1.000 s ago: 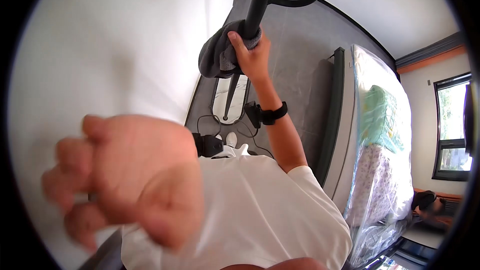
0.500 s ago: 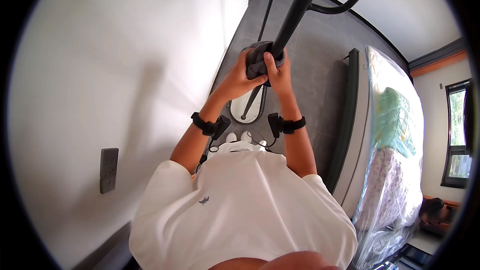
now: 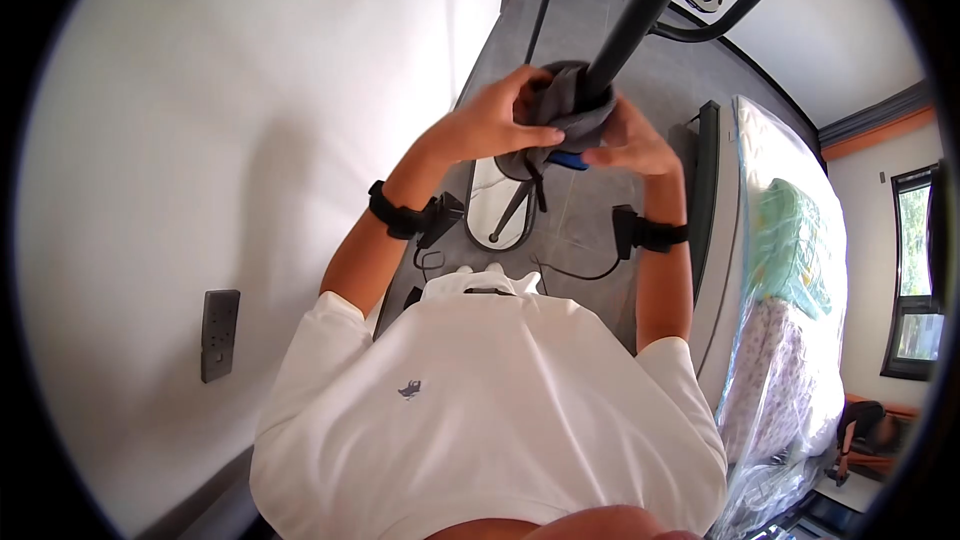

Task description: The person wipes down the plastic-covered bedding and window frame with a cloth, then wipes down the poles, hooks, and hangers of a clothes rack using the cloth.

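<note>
A crumpled grey cloth item surrounds a black coat stand's pole. Blue shows on its underside, and a thin dark strap hangs below; its exact kind is not clear. My left hand grips its left side, with the thumb across the front and the fingers partly tucked behind. On the other side, my right hand holds the cloth's right edge. Its fingers are mostly hidden behind the fabric, and its thumb points in toward the blue part. A curved hook with a knobbed end juts from the pole.
Beneath my hands, a pale oval panel with a dark rim lies at the floor. A white wall with a grey socket plate stands close on my left. To my right is a bed with plastic-covered bedding.
Both hands have moved up and right relative to my body, and my forearms have spread apart. The cloth looks looser and more opened out, showing its blue underside and strap. The pole appears further right.
</note>
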A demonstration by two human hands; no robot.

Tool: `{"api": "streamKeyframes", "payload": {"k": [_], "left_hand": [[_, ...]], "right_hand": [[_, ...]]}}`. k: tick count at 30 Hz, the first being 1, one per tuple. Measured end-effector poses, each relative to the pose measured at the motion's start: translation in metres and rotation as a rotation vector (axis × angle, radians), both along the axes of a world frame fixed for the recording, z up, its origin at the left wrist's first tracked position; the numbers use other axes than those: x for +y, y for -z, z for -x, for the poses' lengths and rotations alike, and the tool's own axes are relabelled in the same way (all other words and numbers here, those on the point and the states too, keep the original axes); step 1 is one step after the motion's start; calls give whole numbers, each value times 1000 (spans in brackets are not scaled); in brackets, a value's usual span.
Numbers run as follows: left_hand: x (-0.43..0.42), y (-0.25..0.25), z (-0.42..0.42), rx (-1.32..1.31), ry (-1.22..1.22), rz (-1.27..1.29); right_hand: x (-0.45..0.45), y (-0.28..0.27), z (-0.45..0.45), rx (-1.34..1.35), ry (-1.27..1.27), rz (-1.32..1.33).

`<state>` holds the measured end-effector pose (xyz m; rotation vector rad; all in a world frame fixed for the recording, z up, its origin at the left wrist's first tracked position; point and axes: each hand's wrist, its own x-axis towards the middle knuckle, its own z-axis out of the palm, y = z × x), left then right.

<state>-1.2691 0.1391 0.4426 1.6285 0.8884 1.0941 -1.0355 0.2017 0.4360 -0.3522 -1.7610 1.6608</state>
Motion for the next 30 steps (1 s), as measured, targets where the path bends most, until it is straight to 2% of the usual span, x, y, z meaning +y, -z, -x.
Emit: {"api": "streamKeyframes", "payload": {"k": [1,2,3,4,6,7,8,10,11,13,14,16,18,20,22,23,24,26,28,29,30], "left_hand": [[-2,-23,-1,-27,17,-51],[-4,-38,-3,-54,35,-101],[-3,-43,-7,-71,4,-163],[0,-41,-10,-76,8,-178],[9,-22,-15,229,-172,-254],[18,-3,-21,174,-163,-220],[23,18,-24,100,-131,-114],[28,66,-32,138,-90,-119],[31,88,-36,140,-88,-115],[29,137,-48,281,42,-35],[26,167,-55,283,54,-25],[30,223,-67,649,-173,-74],[30,279,-74,579,-187,-109],[31,282,-78,511,-206,-127],[30,280,-76,205,-15,88],[32,268,-74,173,59,238],[34,256,-72,172,58,239],[36,207,-72,-28,126,197],[42,146,-75,-19,88,-61],[40,113,-75,-38,60,-95],[38,83,-74,-53,30,-132]], "right_hand": [[-1,-15,-2,-3,1,6],[-2,-26,-6,-16,108,12],[-1,-32,-9,-32,215,12],[0,-32,-8,-35,220,-3],[-6,-22,1,-181,454,-292],[-12,-18,2,-289,514,-344],[-16,-11,2,-288,522,-346],[-22,11,2,-604,487,-354],[-20,23,3,-603,487,-350],[-21,58,0,-945,353,-299],[-24,82,-1,-947,358,-284],[-19,130,-2,-977,289,-349],[-23,168,-4,-1028,320,-338],[-24,176,-11,-1078,336,-320],[-28,184,-18,-1049,372,-311],[-33,171,-19,-1051,369,-306],[-34,154,-23,-969,416,-304],[-35,110,-31,-757,530,-312],[-35,65,-42,-606,621,-287],[-33,44,-42,-582,647,-259],[-34,29,-38,-397,668,-219]]}}
